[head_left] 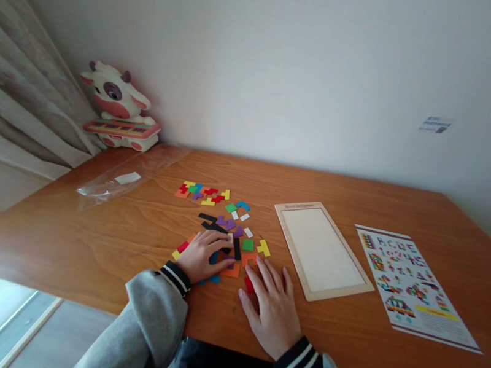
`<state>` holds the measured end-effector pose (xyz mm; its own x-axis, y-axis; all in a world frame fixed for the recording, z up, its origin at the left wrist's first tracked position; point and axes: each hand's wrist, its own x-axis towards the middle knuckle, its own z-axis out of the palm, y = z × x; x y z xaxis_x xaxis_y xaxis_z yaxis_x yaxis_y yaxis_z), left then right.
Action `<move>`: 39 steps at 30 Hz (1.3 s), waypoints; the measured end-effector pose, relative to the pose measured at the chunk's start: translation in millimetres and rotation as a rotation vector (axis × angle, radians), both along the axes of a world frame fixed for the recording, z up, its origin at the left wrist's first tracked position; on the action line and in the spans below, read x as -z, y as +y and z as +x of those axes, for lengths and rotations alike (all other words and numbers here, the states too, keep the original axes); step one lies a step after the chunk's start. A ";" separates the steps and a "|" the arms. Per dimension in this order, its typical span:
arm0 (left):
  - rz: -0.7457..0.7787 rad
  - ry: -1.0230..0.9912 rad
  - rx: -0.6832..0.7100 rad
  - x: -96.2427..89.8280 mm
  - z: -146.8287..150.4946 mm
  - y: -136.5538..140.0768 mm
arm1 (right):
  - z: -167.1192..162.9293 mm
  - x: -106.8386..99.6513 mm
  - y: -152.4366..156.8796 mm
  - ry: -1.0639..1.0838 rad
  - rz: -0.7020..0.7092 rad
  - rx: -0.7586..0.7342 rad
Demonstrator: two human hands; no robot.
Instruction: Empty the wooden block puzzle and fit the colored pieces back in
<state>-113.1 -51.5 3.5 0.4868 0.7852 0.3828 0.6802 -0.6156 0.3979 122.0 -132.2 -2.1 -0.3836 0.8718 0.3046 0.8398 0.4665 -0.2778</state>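
Observation:
Colourful flat puzzle pieces lie scattered over the table in front of me. My left hand (205, 255) rests on the pile with its fingers spread, covering part of a blue piece (214, 258) and a purple piece. Close to its fingertips are a black bar (237, 248) and an orange piece (231, 269). My right hand (272, 303) lies palm down on the table, fingers apart, partly over a red piece (249, 285). Just beyond its fingertips sit a yellow piece (264, 248) and a green square (247, 245). Neither hand visibly grips a piece.
A shallow wooden frame tray (323, 252) lies right of the pieces, with a printed pattern sheet (416, 285) farther right. At the back left are a clear plastic bag (122, 180) and a cow-shaped toy keyboard (121, 111). The wall bounds the table (91, 246) behind.

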 end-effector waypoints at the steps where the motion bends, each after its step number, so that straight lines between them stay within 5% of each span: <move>1: -0.013 0.022 0.025 -0.7 0.1 -0.6 | -0.1 -0.4 0.0 -0.004 -0.001 0.002; 21: 0.031 0.019 0.021 -7.1 1.0 -2.3 | 0.8 0.0 0.1 -0.001 0.003 0.016; 29: 0.053 -0.098 0.133 -1.5 0.6 -2.5 | 0.5 -3.7 -1.4 0.100 -0.010 0.011; 39: 0.140 -0.082 0.064 -1.9 1.5 0.4 | -0.9 -8.0 -1.9 0.153 -0.053 0.016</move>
